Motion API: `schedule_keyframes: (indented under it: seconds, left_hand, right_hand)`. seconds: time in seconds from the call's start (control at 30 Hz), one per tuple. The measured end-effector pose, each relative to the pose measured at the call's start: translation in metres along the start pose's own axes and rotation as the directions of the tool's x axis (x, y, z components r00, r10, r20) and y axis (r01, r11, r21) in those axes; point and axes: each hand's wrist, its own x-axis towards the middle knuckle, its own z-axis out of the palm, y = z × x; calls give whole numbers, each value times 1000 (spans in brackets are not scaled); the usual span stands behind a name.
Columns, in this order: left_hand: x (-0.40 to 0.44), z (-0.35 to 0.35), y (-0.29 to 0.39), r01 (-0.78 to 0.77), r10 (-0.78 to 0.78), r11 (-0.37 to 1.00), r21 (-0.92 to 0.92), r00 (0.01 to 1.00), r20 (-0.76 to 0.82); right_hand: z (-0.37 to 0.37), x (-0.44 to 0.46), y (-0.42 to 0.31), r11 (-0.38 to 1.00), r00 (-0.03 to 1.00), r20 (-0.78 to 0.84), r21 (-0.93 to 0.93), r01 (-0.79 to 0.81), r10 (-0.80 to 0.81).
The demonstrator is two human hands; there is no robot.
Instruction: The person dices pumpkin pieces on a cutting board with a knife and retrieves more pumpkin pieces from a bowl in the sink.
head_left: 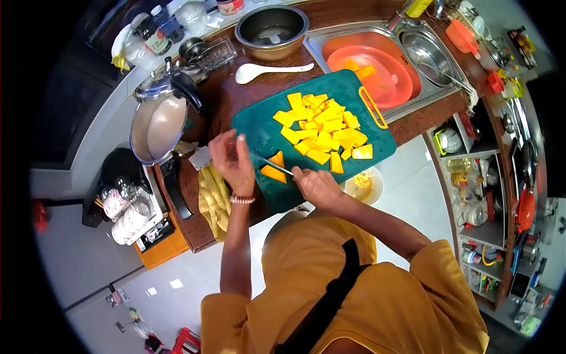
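Note:
My right hand [318, 187] is closed round the handle of a knife [271, 165], whose blade points left across the near part of a dark green cutting board [259, 127]. Beside the blade lie two wedge-like pumpkin pieces [273, 173], one on each side of it. At the board's left edge is my left hand [233, 162], fingers apart, near the knife's tip and holding nothing that I can see. A heap of cut yellow-orange pumpkin chunks [323, 127] covers the middle and right of the board.
Behind the board lie a white spoon [274, 72] and a dark pot [271, 35]. A red basin [383, 82] with pumpkin pieces sits in the sink [321, 44]. An open pressure cooker [158, 127] and a yellow cloth [213, 203] are at left. Below the board's edge shows a bowl [377, 190].

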Motion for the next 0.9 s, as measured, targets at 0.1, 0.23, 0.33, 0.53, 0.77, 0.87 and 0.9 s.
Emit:
schedule_keyframes:
  seconds: [0.1,0.23,0.33,0.53,0.77,0.87,0.9]
  left_hand:
    - [-26,-13,-6,138,-160,971,-193,982,-102]
    - [-53,-19,-26,431,-395,862,-266,901,178]
    - [-49,-11,-23,260,-273,962,85,899,343]
    - [-58,8,-18,33,-325,873,487,784,530]
    - [-68,14,-32,215,-329,936,280,818,472]
    - [-68,16,-25,176,-302,938,300,838,454]
    - [-67,15,-23,185,-309,936,300,840,447]
  right_hand:
    - [-17,-6,4,984,995,-64,168,-59,71]
    - [-43,-7,5,916,982,-106,388,-105,158]
    - [-47,-6,11,900,969,-110,406,-162,223]
    - [-32,-4,14,952,976,-72,244,-183,206]
    - [-25,8,10,988,994,-61,131,-78,87]
    - [-28,13,10,995,998,-16,82,-61,63]
    - [-28,14,10,996,998,4,70,-59,58]
